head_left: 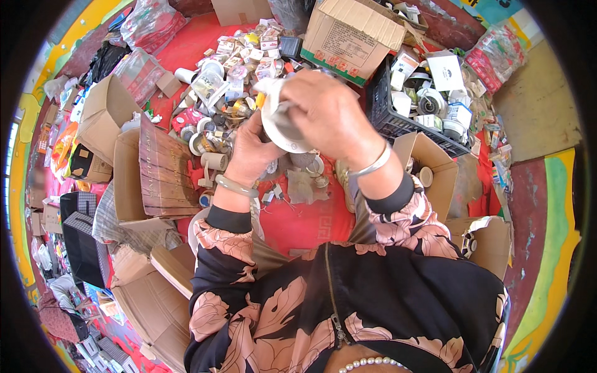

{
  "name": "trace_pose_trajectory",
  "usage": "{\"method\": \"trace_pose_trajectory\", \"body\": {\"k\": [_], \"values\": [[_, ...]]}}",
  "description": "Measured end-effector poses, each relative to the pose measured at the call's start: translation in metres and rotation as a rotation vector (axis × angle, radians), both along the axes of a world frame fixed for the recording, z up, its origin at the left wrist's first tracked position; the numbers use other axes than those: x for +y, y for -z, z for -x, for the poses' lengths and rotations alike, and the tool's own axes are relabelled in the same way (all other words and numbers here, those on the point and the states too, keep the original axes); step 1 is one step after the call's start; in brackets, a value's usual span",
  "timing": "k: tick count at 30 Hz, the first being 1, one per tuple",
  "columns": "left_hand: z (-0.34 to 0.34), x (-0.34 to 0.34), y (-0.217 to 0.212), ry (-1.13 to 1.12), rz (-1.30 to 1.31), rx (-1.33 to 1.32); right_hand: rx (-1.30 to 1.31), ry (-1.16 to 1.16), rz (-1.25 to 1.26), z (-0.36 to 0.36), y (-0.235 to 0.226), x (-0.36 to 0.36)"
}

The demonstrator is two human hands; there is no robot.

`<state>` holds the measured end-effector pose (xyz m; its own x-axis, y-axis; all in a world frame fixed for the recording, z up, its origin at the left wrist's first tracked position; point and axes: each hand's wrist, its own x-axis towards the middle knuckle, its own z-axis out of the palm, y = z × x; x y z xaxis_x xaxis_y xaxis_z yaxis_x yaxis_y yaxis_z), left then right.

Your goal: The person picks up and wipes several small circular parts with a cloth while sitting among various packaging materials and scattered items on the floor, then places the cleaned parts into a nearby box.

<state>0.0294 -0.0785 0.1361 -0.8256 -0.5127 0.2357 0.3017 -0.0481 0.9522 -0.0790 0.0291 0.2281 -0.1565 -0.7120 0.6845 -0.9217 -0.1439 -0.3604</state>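
Note:
A white round light fitting [291,142] with a wide rim is tilted in front of me, above the pile. My left hand [252,146] grips its near left edge, thumb and fingers closed round it. Bent over its top is my right hand [326,115], smeared by motion, its fingers closed on a crumpled whitish cloth [268,87] that lies against the fitting. The inside of the fitting is mostly hidden by the right hand. Below the hands lie a flat greyish piece [305,186] and small white plug-like parts [273,194] on the red floor covering [298,224].
A heap of small boxes and lamps [239,62] spreads beyond my hands. At the right stands a black plastic crate [382,118] with lamps and boxes. Cardboard boxes flank me: a tall one [351,40] far, an open one [165,171] left, another [438,161] right.

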Motion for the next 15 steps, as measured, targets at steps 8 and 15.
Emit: {"method": "trace_pose_trajectory", "body": {"k": [8, 15], "values": [[0.001, -0.006, -0.003, -0.026, -0.004, -0.049, -0.024, -0.006, 0.066, 0.013, 0.009, -0.001], [-0.003, -0.007, -0.008, -0.032, -0.063, -0.013, -0.182, -0.034, -0.116, 0.024, 0.006, 0.004]]}}
